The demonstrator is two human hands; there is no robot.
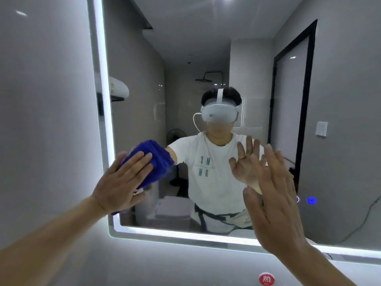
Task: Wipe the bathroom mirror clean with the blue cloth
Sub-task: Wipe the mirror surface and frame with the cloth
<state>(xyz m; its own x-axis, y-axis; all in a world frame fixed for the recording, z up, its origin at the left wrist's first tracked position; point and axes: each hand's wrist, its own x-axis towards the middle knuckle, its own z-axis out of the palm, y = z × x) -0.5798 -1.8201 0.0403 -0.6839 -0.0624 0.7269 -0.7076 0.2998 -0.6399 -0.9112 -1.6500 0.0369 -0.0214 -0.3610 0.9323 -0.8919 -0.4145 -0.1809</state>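
Observation:
A large wall mirror [206, 48] with a lit white border fills the view. My left hand [121, 180] lies flat with straight fingers on the blue cloth [158, 159], pressing it against the glass near the mirror's lower left corner. My right hand [274, 195] is spread open with its fingers straight, held up at the glass in the lower right part of the mirror; whether the palm touches the glass I cannot tell. The mirror reflects a person in a white T-shirt wearing a white headset, along with both hands.
Grey wall panels surround the mirror on the left and below. Two blue glowing touch buttons [311, 200] sit on the glass right of my right hand. A round red label [266, 279] is on the wall at the bottom edge. A black-framed door shows in the reflection.

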